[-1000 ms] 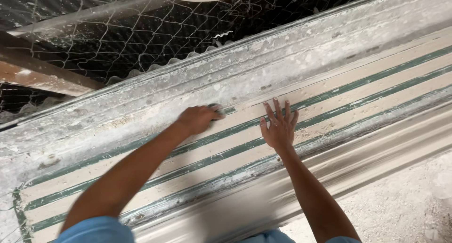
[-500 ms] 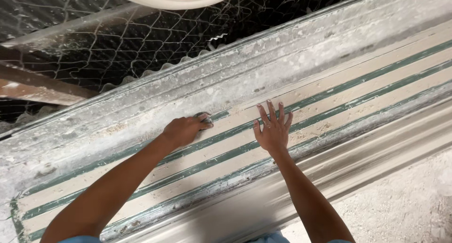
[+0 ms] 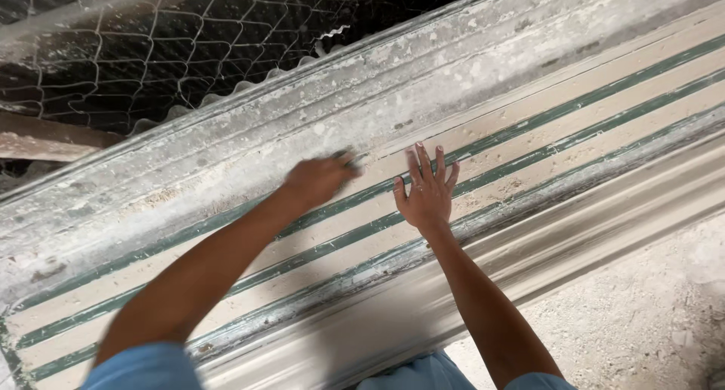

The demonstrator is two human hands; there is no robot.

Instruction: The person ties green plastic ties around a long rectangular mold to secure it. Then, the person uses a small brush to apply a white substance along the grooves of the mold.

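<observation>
Nearest, a rough, gritty floor [image 3: 649,314] borders a long ridged moulding [image 3: 529,171] of chalky plaster, its cream bands split by green grooves. The right hand [image 3: 427,194] lies flat on it, fingers spread. The left hand [image 3: 317,180], blurred, is closed around a small dark object I cannot identify. Beyond, hexagonal wire mesh [image 3: 151,58] sags.

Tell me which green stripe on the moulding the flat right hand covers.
The middle green stripe: it runs under the palm of the right hand; the upper stripe passes by the fingertips, and the lower stays clear.
</observation>
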